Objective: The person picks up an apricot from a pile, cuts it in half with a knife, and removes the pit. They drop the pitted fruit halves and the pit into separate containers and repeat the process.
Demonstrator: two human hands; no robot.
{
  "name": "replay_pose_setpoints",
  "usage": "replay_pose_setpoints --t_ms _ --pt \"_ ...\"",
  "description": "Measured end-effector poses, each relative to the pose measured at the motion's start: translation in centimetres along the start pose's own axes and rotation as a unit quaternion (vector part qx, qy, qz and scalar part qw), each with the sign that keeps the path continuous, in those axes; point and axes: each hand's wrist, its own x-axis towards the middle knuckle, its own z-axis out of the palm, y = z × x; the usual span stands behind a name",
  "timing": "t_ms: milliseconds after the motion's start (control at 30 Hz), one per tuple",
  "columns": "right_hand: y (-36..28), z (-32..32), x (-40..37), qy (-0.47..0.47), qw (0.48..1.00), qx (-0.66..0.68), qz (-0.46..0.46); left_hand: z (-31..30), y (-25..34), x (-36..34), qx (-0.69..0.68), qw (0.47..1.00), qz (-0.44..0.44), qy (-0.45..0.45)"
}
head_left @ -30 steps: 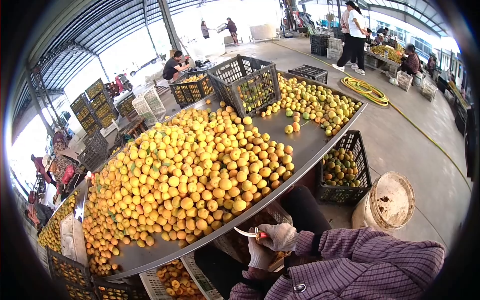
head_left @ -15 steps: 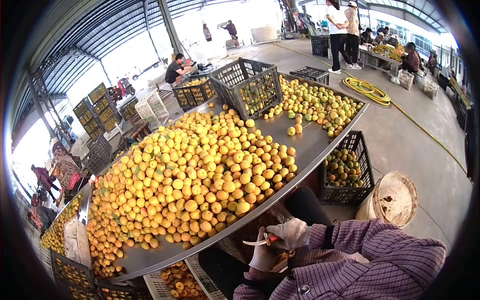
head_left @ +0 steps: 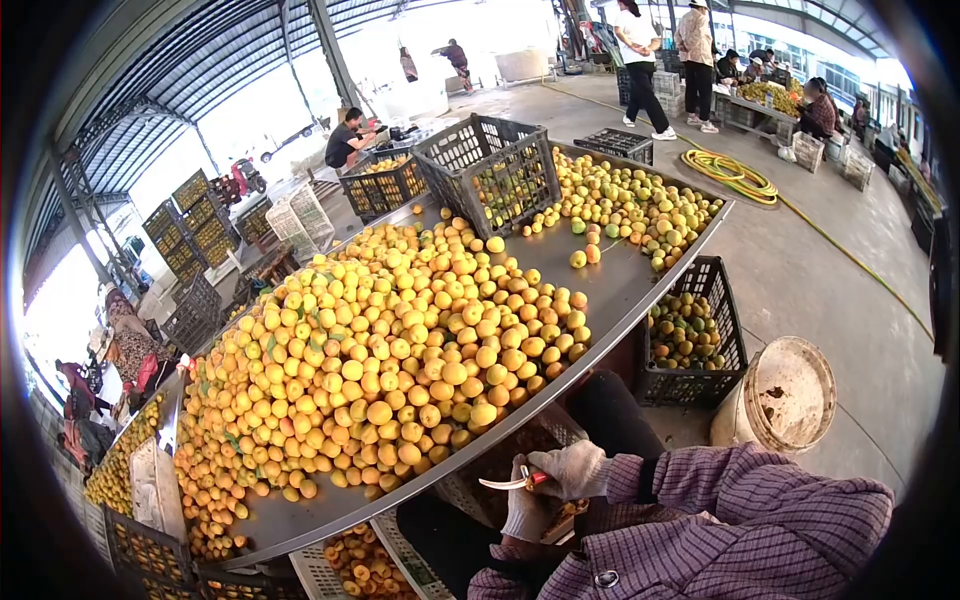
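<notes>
In a light glove, my right hand (head_left: pixel 572 470) is closed around the red handle of a small curved knife (head_left: pixel 505 484). Its pale, hooked blade points left. My left hand (head_left: pixel 526 512), also gloved, is just below and behind the blade, fingers drawn together; what they hold, if anything, is hidden. Both hands are low over my lap, beside the near rim of a metal sorting table (head_left: pixel 620 262). A big heap of yellow-orange, apricot-like fruits (head_left: pixel 370 350) covers much of it. Under the rim, a white crate (head_left: pixel 312 572) holds cut orange fruit pieces (head_left: pixel 365 565).
A black crate (head_left: pixel 487 175) stands on the table beside greener fruits (head_left: pixel 640 205). To my right are a floor crate of fruits (head_left: pixel 690 375) and a lidded, stained bucket (head_left: pixel 790 395). A yellow hose (head_left: pixel 735 175) lies coiled behind. Several people work or stand around.
My hands stay close together with the knife, shifting only slightly. At the back right, the standing person in a white top has stepped left. The view has moved a little.
</notes>
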Motion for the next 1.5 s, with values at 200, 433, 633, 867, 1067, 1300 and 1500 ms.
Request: replay_pose_setpoints --t_ms 200,433,633,867,1067,1300,1500 --pt "-2.0 0.6 0.7 0.018 0.999 0.017 0.035 1.6 0.0 -1.7 -0.060 0.995 0.056 0.053" --pt "-2.5 2.9 1.2 0.149 0.984 0.087 0.048 0.1 -0.1 -1.0 -0.040 0.985 0.165 0.021" --pt "-2.4 4.5 1.7 0.177 0.972 0.123 0.093 -1.5 -0.6 0.6 -0.037 0.970 0.235 0.049" --pt "-1.8 4.5 2.7 0.227 0.926 0.260 0.151 0.4 -0.7 0.8 0.014 0.942 0.279 0.184" --pt "1.6 1.4 2.2 0.196 0.555 0.774 0.231 5.7 2.1 -4.0 -0.133 0.988 0.078 0.012" --pt "-3.1 -0.8 2.6 -0.005 0.597 0.802 -0.005 -1.6 0.9 0.1 -0.162 0.955 0.115 -0.221" --pt "-13.8 0.8 6.6 0.056 0.817 0.554 -0.149 -2.0 -0.1 -1.5 -0.168 0.967 0.172 -0.079"
